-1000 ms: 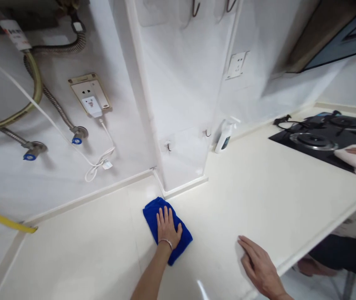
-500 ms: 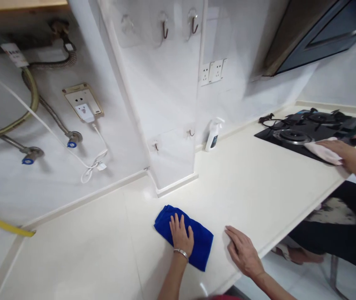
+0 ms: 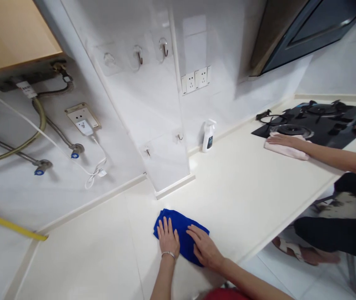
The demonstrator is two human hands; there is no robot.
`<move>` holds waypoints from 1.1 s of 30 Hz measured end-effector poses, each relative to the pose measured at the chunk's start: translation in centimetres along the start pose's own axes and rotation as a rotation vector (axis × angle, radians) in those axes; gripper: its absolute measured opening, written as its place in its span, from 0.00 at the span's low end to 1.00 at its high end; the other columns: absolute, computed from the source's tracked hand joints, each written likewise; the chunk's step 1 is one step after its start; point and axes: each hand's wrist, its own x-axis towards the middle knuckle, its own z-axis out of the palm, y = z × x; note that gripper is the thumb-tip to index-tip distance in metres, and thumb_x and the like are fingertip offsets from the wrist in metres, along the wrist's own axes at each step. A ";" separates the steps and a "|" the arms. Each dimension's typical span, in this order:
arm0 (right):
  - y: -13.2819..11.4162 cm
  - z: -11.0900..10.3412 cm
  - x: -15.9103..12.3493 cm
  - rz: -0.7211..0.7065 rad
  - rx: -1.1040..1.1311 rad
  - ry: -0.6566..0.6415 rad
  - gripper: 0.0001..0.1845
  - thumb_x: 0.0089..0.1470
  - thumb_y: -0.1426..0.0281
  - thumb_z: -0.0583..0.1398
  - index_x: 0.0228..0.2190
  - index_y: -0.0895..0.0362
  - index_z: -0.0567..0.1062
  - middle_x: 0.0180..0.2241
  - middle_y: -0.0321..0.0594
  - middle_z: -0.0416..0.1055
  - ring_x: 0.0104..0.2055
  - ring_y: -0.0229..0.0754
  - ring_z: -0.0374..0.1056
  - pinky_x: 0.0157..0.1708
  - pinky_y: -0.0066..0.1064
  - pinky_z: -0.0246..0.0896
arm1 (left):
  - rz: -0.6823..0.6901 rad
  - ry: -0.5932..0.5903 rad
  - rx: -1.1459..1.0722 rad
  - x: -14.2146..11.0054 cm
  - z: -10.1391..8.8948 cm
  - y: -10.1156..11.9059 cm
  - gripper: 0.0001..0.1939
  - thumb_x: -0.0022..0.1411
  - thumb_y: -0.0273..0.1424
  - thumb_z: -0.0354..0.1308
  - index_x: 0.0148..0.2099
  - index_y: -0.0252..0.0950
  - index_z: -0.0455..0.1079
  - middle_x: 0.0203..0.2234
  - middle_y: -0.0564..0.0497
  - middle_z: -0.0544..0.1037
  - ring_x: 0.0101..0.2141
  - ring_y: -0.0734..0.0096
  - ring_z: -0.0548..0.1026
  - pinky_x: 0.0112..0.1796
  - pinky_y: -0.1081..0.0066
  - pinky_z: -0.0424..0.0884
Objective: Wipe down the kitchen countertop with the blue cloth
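A folded blue cloth [image 3: 182,227] lies flat on the cream countertop [image 3: 240,196]. My left hand [image 3: 168,238], with a bracelet at the wrist, presses flat on the cloth's left part, fingers stretched out. On the cloth's right part rests my right hand [image 3: 205,246], its fingers extended and pointing up and left. Both palms face down, and the cloth's near edge is partly covered by the hands.
A white spray bottle [image 3: 209,136] stands against the wall. At the right, a co-worker's hand [image 3: 285,140] holds a pale pink cloth [image 3: 287,149] beside the black gas stove [image 3: 324,121]. A yellow hose [image 3: 12,226] and a plugged-in cord [image 3: 98,150] are at the left.
My right hand has moved left from the bare countertop onto the blue cloth. My left hand has shifted slightly left. The co-worker's hand and pink cloth have moved left along the stove's edge.
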 end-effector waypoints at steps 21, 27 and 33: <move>6.2 -5.5 2.9 -0.222 -0.081 -0.240 0.32 0.58 0.75 0.51 0.64 0.60 0.62 0.64 0.50 0.64 0.67 0.48 0.57 0.68 0.51 0.49 | -0.011 0.004 -0.471 -7.1 -3.9 2.7 0.28 0.71 0.38 0.42 0.68 0.35 0.58 0.68 0.40 0.60 0.67 0.61 0.60 0.65 0.52 0.60; 2.3 -2.1 3.8 -0.301 0.004 -0.397 0.35 0.58 0.72 0.52 0.67 0.54 0.57 0.69 0.43 0.54 0.71 0.50 0.47 0.70 0.53 0.43 | -0.474 0.227 -0.473 -15.0 -5.8 -4.1 0.28 0.69 0.45 0.43 0.62 0.34 0.67 0.59 0.39 0.72 0.60 0.60 0.69 0.63 0.55 0.65; 9.1 -5.8 1.5 -0.276 -0.046 -0.331 0.35 0.61 0.71 0.51 0.68 0.49 0.54 0.69 0.39 0.54 0.72 0.45 0.47 0.70 0.51 0.42 | -0.837 0.437 -0.361 -23.2 -5.8 -9.2 0.26 0.64 0.47 0.47 0.55 0.38 0.74 0.49 0.44 0.79 0.50 0.57 0.76 0.54 0.59 0.72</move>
